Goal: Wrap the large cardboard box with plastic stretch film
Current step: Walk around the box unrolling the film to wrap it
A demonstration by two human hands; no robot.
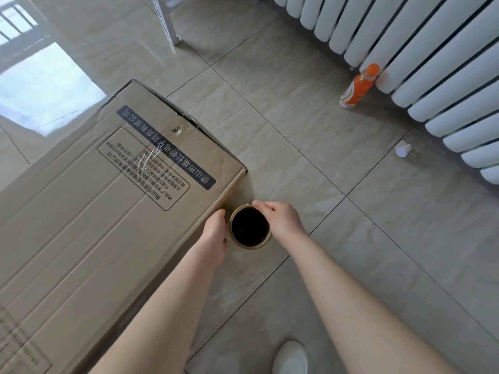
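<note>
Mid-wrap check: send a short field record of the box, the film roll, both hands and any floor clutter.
box: large cardboard box lying on tiled floor
roll: stretch film roll beside box's right corner, open core facing the camera
left hand: holds roll on the box side
right hand: grips roll's rim, opposite side
clutter: orange bottle against radiator

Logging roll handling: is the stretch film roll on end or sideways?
On end: the stretch film roll shows its dark core from above, left hand and right hand holding its sides.
</note>
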